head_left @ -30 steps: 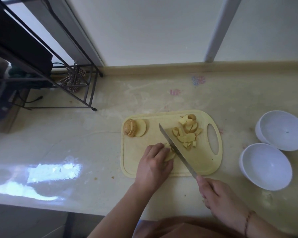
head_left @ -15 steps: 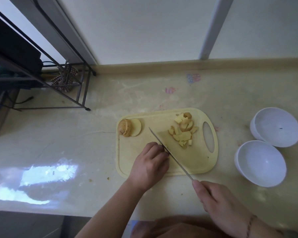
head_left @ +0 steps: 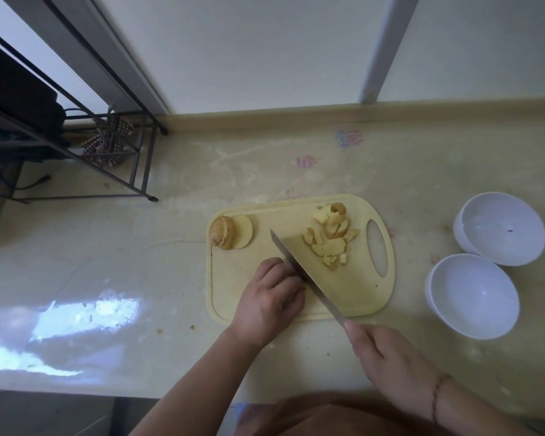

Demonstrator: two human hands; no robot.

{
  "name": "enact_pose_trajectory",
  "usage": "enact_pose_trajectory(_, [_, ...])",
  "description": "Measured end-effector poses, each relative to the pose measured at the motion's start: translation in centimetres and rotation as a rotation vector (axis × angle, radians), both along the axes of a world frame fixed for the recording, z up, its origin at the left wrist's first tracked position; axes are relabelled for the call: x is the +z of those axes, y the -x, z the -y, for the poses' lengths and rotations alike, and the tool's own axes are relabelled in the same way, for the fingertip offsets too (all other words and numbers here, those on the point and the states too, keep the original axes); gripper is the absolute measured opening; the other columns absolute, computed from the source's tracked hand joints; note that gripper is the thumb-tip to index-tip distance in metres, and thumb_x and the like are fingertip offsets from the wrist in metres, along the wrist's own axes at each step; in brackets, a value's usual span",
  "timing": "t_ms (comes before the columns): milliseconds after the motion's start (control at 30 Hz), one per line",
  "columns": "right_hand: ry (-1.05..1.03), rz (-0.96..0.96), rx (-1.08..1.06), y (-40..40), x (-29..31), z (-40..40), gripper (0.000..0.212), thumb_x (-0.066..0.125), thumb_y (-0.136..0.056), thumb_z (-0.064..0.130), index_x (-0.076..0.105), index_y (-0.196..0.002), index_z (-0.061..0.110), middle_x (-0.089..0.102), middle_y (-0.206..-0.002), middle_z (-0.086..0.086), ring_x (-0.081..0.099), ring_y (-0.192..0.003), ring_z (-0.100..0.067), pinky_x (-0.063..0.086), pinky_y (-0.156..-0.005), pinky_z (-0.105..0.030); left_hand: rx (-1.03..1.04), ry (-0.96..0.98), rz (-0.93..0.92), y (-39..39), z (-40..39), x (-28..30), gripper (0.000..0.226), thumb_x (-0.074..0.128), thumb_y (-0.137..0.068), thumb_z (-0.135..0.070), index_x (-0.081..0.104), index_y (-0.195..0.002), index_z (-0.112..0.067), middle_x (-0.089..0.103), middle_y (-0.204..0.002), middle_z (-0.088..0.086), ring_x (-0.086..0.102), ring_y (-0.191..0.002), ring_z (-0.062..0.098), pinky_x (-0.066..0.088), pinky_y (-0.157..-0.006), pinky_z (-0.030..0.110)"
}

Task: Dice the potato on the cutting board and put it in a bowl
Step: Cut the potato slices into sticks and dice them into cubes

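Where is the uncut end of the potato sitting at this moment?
In the head view the uncut potato end sits at the far left corner of the cutting board, with a loose slice against its right side, apart from the left hand.

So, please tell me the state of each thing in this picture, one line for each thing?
Cutting board: flat on the counter.
Knife: held by the right hand, blade across the board.
Left hand: curled on the board beside the blade; what it holds is hidden.
Cut pieces: piled near the board's handle hole.
Sliced potato end: uncut, far-left corner.
Two white bowls: empty.
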State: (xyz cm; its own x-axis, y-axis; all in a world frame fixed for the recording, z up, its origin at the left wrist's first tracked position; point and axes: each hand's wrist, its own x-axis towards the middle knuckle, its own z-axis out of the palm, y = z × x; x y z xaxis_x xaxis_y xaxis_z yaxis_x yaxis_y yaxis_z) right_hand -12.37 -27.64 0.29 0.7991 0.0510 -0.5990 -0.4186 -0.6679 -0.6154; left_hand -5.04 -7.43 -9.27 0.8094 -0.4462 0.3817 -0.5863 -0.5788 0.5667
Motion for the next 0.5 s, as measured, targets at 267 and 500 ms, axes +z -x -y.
enact_pose_trajectory(267, [-0.029,-0.002,-0.062,-1.5,0.3,1.6,0.058,0.022,-0.084,0.066,0.039,-0.059,0.016,0.038,-0.045,0.003,0.038,-0.037,-0.007,0.03,-0.048,-0.024,0.047,-0.105,0.035,0.4,-0.9,0.3,0.011,0.077,-0.084,-0.018,0.074,-0.092,-0.01,0.066,-0.104,0.007,0.061,-0.094,0.029,0.052,-0.084,0.037])
enact_pose_trajectory(500, [-0.074,0.026,-0.071,-0.9,1.0,1.7,0.061,0.024,-0.082,0.07,0.04,-0.06,0.015,0.036,-0.046,0.003,0.034,-0.038,-0.008,0.029,-0.05,-0.024,0.006,-0.036,0.045,0.2,-0.5,0.3,0.006,0.077,-0.084,-0.006,0.072,-0.083,-0.003,0.066,-0.092,0.009,0.062,-0.089,0.027,0.052,-0.085,0.031])
